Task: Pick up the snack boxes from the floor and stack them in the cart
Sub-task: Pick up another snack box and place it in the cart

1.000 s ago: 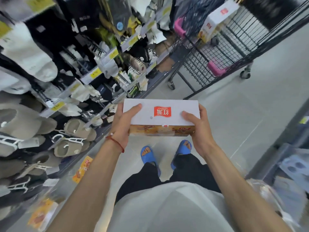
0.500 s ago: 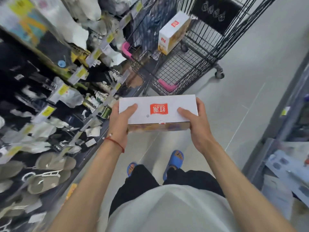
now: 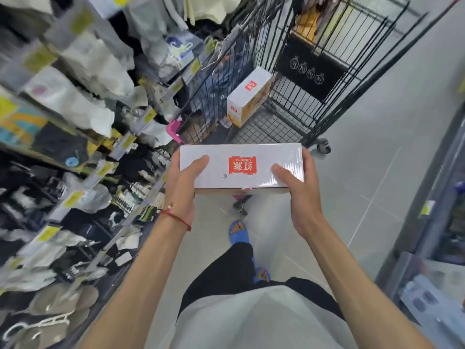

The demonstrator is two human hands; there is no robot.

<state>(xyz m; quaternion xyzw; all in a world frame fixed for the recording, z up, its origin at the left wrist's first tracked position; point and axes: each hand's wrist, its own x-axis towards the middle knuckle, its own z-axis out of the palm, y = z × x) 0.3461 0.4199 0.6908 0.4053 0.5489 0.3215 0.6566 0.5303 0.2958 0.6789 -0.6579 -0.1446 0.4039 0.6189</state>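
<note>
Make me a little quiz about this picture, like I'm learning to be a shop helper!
1. True or false: the left hand and right hand both hold the white box.
2. The other snack box sits: A in the cart, B on the floor, C on a shelf.
3. Fill in: the logo on the held box is coloured ___.
Key: 1 true; 2 A; 3 red.

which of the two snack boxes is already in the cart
The tilted box inside the cart; the other box is held level in the left hand and right hand.
</note>
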